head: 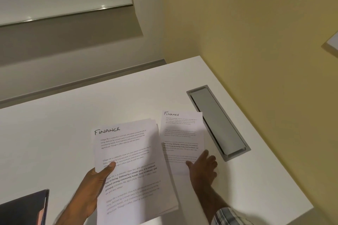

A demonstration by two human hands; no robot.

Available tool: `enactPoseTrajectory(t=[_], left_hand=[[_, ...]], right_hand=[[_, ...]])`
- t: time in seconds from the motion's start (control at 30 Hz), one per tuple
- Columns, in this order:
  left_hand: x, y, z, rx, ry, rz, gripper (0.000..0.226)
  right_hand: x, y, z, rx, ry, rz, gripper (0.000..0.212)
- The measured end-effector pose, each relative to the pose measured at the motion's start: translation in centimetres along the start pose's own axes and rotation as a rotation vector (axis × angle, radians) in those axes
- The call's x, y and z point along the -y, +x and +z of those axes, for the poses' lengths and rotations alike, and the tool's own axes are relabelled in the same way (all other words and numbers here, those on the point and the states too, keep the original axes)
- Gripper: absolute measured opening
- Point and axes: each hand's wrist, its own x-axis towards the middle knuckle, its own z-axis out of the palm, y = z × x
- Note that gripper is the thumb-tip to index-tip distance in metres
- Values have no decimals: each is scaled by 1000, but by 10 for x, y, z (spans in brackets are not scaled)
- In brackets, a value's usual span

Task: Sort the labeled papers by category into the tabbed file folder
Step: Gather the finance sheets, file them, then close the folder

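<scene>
My left hand [91, 186] grips a stack of printed papers [131, 170] above the white desk, thumb on the top sheet, which is hand-labeled "FINANCE". To its right a single sheet [181, 133], also labeled "FINANCE", lies flat on the desk. My right hand [203, 168] rests on that sheet's lower right part with fingers spread, palm down, holding nothing. The dark file folder [27, 208] shows only as a corner at the bottom left edge; its tabs are out of view.
The white desk [73, 124] meets a yellow wall on the right. A grey metal cable-tray lid [217, 122] is set into the desk just right of the lone sheet. A grey ledge and a whiteboard run along the back.
</scene>
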Motion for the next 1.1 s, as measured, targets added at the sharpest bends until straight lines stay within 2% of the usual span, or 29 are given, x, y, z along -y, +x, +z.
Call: enactPoseTrajectory(t=[0.17, 0.3, 0.53, 0.67, 0.83, 0.93, 1.1], left_hand=[[-2, -9, -4, -4, -15, 15, 35], [-7, -14, -9, -4, -20, 35, 34], [-6, -22, -12, 10, -25, 38, 33], [-6, -24, -13, 4, -6, 53, 32], [-10, -25, -15, 3, -23, 70, 33], [-14, -27, -15, 11, -10, 90, 36], [-22, -33, -17, -15, -19, 160, 32]], right_hand=[[4, 15, -6, 83, 372, 140, 69], [-5, 27, -9, 87, 378, 205, 59], [-2, 35, -11, 98, 217, 160, 39], [-4, 41, -13, 97, 384, 152, 41], [-3, 25, -18, 139, 635, 78, 10], [5, -4, -31, 299, 903, 44, 15], [14, -65, -62, 599, 1061, -61, 18]])
